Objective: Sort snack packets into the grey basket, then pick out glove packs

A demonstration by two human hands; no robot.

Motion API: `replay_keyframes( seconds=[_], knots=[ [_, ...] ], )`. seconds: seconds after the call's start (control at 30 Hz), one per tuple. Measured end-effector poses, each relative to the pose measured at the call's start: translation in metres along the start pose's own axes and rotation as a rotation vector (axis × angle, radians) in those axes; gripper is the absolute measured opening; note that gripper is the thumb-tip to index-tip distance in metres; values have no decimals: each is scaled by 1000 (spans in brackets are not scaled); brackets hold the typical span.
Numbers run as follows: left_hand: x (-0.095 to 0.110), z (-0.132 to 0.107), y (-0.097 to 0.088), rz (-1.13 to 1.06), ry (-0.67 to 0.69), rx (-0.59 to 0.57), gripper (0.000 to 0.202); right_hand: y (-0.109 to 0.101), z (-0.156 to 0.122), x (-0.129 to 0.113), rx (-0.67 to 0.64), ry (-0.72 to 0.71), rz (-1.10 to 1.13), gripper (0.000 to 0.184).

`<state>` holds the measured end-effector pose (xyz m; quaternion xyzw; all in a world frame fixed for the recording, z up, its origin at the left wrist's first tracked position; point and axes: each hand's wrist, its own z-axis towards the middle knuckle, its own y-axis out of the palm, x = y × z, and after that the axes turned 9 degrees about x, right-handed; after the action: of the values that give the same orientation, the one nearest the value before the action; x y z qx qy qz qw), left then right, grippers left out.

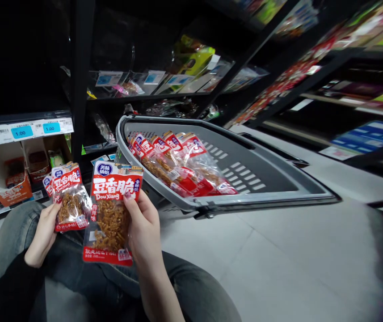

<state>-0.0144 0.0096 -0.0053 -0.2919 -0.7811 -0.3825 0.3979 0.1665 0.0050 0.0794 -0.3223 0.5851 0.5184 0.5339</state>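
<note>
My left hand [44,230] grips several red-and-clear snack packets [71,203], fanned a little, thumb on the front one. In my right hand [146,223] is a single snack packet [111,214] of the same kind, held upright with its printed front toward me and my thumb on its right edge. Brown crispy strips show through its clear window. Just beyond my right hand is a grey shopping basket [164,185], in which several like packets [174,156] lean in a row at the near left end.
Dark shelving [82,80] rises ahead, with price labels [22,131] along a low shelf edge. Below them stands an open orange-and-white carton [12,190] of packets. Pale floor tiles [261,255] spread to the right. More stocked shelves [352,89] blur at the far right.
</note>
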Motion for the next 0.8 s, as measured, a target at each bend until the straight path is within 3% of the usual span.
replay_keyframes(
  seconds=[0.1,0.23,0.3,0.43,0.53,0.6,0.67,0.8],
  knots=[
    [1,-1,0,1,-11,-11,34,0,2,-2,-8,17,38,19],
    [0,-1,-2,2,-13,-30,33,3,5,-6,-94,217,259,16],
    [-2,0,-3,7,-11,-17,34,4,6,-6,-221,384,431,18],
    [-3,2,-3,1,-11,-19,35,5,2,0,-605,668,816,26],
    [-1,1,-2,7,-22,-31,33,6,-4,7,-692,716,978,25],
    [0,0,-1,19,-30,-30,33,7,-8,9,-733,673,1018,28],
    [1,-1,-1,29,-33,-24,34,8,-10,9,-704,636,995,35],
    [3,-2,-1,42,-43,-10,36,8,-12,-2,-403,678,954,37]
  ],
)
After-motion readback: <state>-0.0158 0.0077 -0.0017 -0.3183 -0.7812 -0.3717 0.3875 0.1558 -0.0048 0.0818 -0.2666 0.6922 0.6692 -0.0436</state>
